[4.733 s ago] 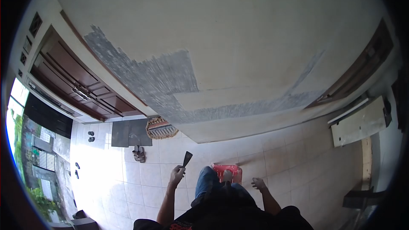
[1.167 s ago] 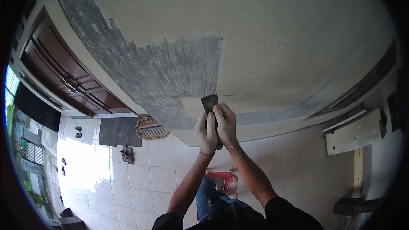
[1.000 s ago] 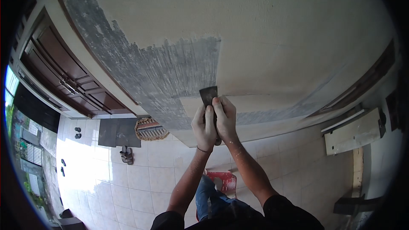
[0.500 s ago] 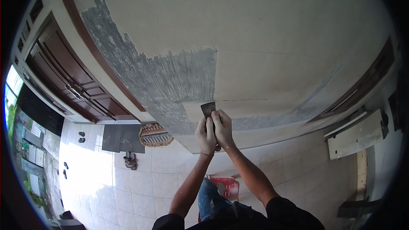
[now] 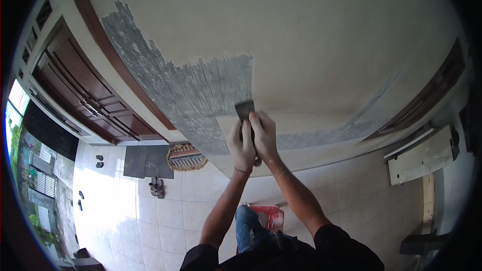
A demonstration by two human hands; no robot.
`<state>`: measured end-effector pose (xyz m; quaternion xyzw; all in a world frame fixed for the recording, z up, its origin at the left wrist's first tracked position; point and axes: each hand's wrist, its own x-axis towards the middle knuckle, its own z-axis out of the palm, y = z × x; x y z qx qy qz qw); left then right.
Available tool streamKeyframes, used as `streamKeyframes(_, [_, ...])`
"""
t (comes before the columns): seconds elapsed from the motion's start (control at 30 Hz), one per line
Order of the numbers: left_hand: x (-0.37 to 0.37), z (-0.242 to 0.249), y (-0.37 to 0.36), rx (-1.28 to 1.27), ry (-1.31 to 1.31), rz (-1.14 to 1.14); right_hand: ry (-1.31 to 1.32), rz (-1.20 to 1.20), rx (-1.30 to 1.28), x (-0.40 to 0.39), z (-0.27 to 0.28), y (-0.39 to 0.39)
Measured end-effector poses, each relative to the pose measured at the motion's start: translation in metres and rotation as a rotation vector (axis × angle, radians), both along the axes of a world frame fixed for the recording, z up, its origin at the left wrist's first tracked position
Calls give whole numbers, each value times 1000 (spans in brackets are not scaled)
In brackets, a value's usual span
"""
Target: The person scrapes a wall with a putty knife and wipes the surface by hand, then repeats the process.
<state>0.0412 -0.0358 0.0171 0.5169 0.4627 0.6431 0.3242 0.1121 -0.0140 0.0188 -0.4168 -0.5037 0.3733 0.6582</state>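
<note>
Scraper (image 5: 244, 109) in left hand (image 5: 242, 149), right hand (image 5: 265, 138) (both curled round handle (image 5: 258, 161)); wall (image 5: 321, 65) behind.

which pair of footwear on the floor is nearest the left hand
The sandals at the lower edge of the grey mat are nearest the left hand; the upper dark pair and lower dark pair both lie farther left in the picture.

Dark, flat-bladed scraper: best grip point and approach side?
Likely the narrow handle of the dark, flat-bladed scraper, coming from the end opposite the wide blade. The blade points toward the pale wall; the left hand and right hand clasp the handle, mostly hiding it.
</note>
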Motion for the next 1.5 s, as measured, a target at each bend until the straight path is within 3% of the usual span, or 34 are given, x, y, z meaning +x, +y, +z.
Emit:
streamKeyframes(0.1, [-3,44,8,26,-79,-58,51,11,50,-3,32,8])
streamKeyframes(0.2, [-4,-2,8,55,33,18,58,-13,28,-7,2,4])
streamKeyframes(0.27, [6,-41,1,84,-23,69,56,38,-20,-3,-49,-1])
streamKeyframes(0.33, [6,-45,0,77,-44,47,42,57,-64,1,-54,-3])
streamKeyframes(0.43, [-2,24,5,93,14,-5,17,-42,43,-3,27,3])
streamKeyframes(0.5, [-5,70,10,82,32,-41,103,14,74,-5,54,13])
streamKeyframes(0.57, [-3,57,9,84,61,-21,129,27,80,-3,56,12])
streamKeyframes(0.7, [8,-29,-1,103,10,63,38,2,-8,1,-37,-2])
streamKeyframes(0.77, [7,-33,-4,48,-4,50,53,75,-80,5,-58,-2])
streamKeyframes(0.83, [6,-14,1,76,37,53,-5,-14,22,2,-15,5])
streamKeyframes(0.93, [-7,74,11,102,85,14,43,3,120,-3,68,16])
streamKeyframes(1.03, [0,90,20,219,-133,-33,149,70,107,-6,91,17])
streamKeyframes(1.13, [-7,26,13,145,82,-35,-39,-121,124,-5,21,13])
streamKeyframes(1.27, [-6,-92,-5,-98,43,-176,-78,-220,-69,-1,-94,-14])
streamKeyframes(1.5, [-4,-86,6,-131,-120,-399,-10,-253,-95,4,-79,-16])
